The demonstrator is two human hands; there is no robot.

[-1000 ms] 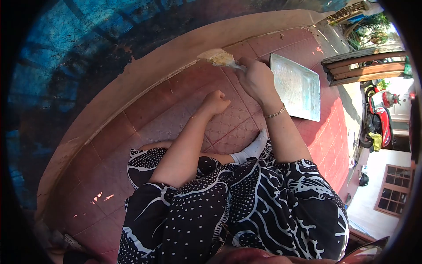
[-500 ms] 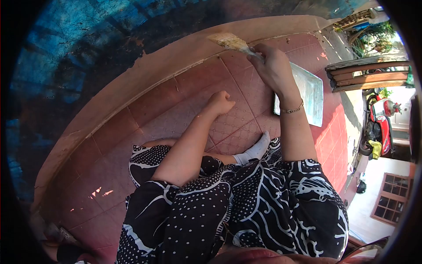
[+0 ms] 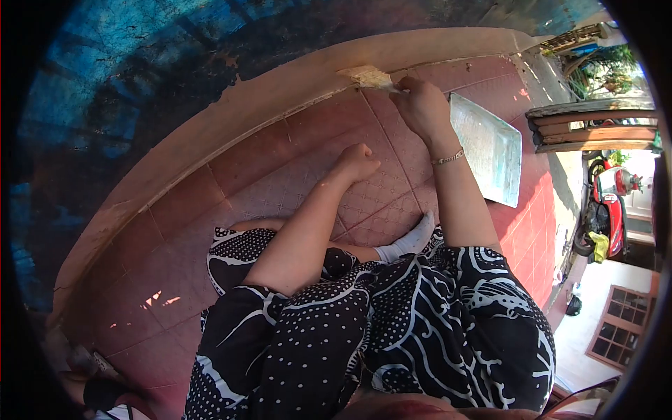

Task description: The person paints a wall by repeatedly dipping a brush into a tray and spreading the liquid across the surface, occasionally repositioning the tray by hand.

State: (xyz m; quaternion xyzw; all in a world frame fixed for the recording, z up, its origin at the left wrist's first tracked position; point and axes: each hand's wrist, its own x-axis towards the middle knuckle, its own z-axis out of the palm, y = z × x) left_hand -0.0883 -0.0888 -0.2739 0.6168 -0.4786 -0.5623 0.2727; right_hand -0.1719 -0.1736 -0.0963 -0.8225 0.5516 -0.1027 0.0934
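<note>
My right hand [image 3: 423,112] is closed round the handle of a paintbrush [image 3: 369,77] with pale yellowish bristles. The bristles point left and overlap the beige lower band [image 3: 308,73] of the wall, close to where it meets the floor. Beside my right forearm lies a pale, paint-stained tray [image 3: 490,150], its near-left part hidden behind the arm. My left hand [image 3: 359,162] is curled into a loose fist over the red tiles, with nothing showing in it.
Above the beige band the wall is blue and dark with worn paint [image 3: 133,77]. Red floor tiles [image 3: 175,259] run along it. My socked foot [image 3: 409,241] rests on them. Wooden slats [image 3: 595,126] and a red motorcycle [image 3: 612,203] stand at the right.
My right hand has shifted slightly down with the paintbrush, and the bristles now sit lower on the beige band. More of the tray's left side shows. My left hand remains a fist.
</note>
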